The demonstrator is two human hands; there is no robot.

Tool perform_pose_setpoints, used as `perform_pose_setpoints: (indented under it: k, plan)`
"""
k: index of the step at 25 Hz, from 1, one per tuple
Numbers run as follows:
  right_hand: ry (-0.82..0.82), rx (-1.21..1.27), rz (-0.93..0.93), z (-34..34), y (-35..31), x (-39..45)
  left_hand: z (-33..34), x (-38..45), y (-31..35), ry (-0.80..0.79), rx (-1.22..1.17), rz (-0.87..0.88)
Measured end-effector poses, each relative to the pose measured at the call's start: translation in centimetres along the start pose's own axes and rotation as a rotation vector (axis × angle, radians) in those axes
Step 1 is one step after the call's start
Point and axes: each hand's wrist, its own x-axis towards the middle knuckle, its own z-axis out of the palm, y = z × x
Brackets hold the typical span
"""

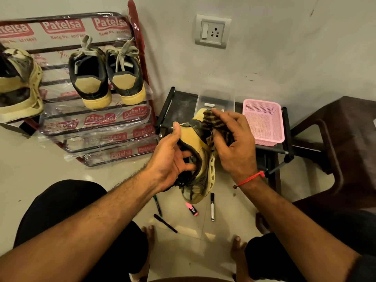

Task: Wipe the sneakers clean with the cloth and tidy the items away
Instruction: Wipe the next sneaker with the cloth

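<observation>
My left hand (173, 157) grips a tan and black sneaker (198, 159) by its collar, holding it up over the floor with the toe pointing down toward me. My right hand (234, 143) presses a dark checked cloth (218, 124) against the sneaker's heel and side. A pair of black and tan sneakers (105, 74) with grey laces stands on the upper shelf of the red shoe rack (140, 58). Another tan sneaker (18, 86) sits at the rack's far left edge.
A pink basket (264, 123) and a clear plastic box (216, 98) rest on a low black rack (168, 106) by the wall. Markers (212, 206), a pink highlighter (192, 209) and pens (164, 222) lie on the tiled floor near my feet. A brown chair (341, 139) stands at right.
</observation>
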Motion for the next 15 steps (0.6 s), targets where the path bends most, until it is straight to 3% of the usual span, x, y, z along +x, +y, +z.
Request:
perform_pose_setpoints:
  k: [5, 8, 15]
  plan:
    - [-0.122, -0.216, -0.186, 0.2, 1.4, -0.6, 0.2, -0.1, -0.4, 0.017, 0.019, 0.007]
    - [-0.236, -0.422, -0.108, 0.9, 1.3, -1.3, 0.2, -0.2, -0.4, 0.037, 0.006, 0.047]
    - [-0.356, -0.136, -0.046, 1.6, 1.7, -1.8, -0.8, 0.0, 0.7, 0.084, -0.188, 0.136]
